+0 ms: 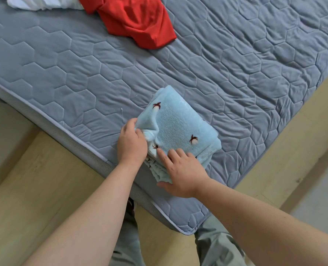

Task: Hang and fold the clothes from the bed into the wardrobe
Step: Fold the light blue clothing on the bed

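Observation:
A folded light-blue fleece garment [178, 127] with small dark and white figures lies on the grey quilted mattress [82, 77] near its front corner. My left hand [131, 144] grips the garment's left edge, its fingers curled into a bunched fold. My right hand [184, 173] rests on the near end of the garment with its fingers straight, the thumb down by the lower layers. A crumpled red garment [138, 22] lies farther back on the mattress. Beside it at the top edge is a white garment [42, 2].
The mattress sits on a pale wooden bed frame [40, 169] that runs along its front and right sides. My legs in grey-green trousers [217, 246] stand at the mattress corner. A pale floor shows at the lower right.

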Available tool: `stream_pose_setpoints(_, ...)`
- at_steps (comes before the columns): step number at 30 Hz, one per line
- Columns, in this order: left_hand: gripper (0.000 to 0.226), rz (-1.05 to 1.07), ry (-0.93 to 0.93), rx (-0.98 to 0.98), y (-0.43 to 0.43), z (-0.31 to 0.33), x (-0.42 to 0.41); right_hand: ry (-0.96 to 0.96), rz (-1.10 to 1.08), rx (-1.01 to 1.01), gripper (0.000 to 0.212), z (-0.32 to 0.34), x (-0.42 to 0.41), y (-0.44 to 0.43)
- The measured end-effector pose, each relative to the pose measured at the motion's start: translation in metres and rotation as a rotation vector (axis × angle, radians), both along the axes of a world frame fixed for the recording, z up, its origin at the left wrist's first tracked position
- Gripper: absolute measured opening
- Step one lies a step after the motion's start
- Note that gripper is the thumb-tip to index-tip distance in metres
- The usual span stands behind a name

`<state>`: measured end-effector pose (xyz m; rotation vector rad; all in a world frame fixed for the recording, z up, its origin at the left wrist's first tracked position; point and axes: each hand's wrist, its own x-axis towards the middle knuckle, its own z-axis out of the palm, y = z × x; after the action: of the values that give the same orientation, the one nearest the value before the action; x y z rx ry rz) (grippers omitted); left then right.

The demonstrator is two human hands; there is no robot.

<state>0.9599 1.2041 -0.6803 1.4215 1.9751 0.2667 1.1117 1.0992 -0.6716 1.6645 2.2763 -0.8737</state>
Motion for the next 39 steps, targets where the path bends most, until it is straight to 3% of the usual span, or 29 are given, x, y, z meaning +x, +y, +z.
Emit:
stream_pose_setpoints(5,0.034,0.085,-0.113,0.055,-0.007,-0.004,-0.004,0.040,-0.082,-0.026,0.087,-0.005,0.000,-0.001)
stream_pose_setpoints(9,0.067,-0.098,-0.075,-0.012,-0.012,-0.007,-0.005,0.041,-0.069,-0.049,0.082,-0.008,0.003,0.000)
stream_pose_setpoints(13,0.053,0.221,-0.133,-0.117,-0.011,-0.020,-0.017,0.094,-0.039,-0.065,0.077,-0.011,0.006,-0.004)
stream_pose_setpoints(17,0.056,0.332,-0.074,-0.142,-0.019,-0.032,-0.023,0.146,-0.104,-0.193,0.059,-0.020,0.001,-0.005)
stream_pose_setpoints(19,0.065,0.473,-0.085,-0.223,-0.025,-0.035,-0.021,0.156,-0.153,-0.254,0.052,-0.025,-0.002,0.000)
stream_pose_setpoints(22,0.086,0.753,-0.329,-0.523,-0.032,-0.034,-0.015,0.166,-0.200,-0.312,0.044,-0.029,0.000,0.006)
stream_pose_setpoints(26,0.131,0.701,-0.411,-0.604,-0.033,-0.037,-0.018,0.130,-0.395,-0.350,0.021,-0.031,0.004,0.013)
stream_pose_setpoints(30,0.134,0.719,-0.499,-0.593,-0.024,-0.045,-0.029,-0.002,-0.772,-0.546,0.052,-0.028,0.003,0.005)
stream_pose_setpoints(34,0.123,0.739,-0.655,-0.642,-0.016,-0.049,-0.035,0.138,-1.350,-0.998,0.099,-0.022,-0.005,-0.014)
stream_pose_setpoints(37,0.106,0.682,-0.741,-0.702,-0.012,-0.046,-0.037,0.488,-1.796,-1.267,0.119,-0.025,-0.019,-0.027)
stream_pose_setpoints(39,0.101,0.674,-0.749,-0.704,-0.012,-0.045,-0.038,0.785,-2.041,-1.265,0.128,-0.028,-0.029,-0.032)
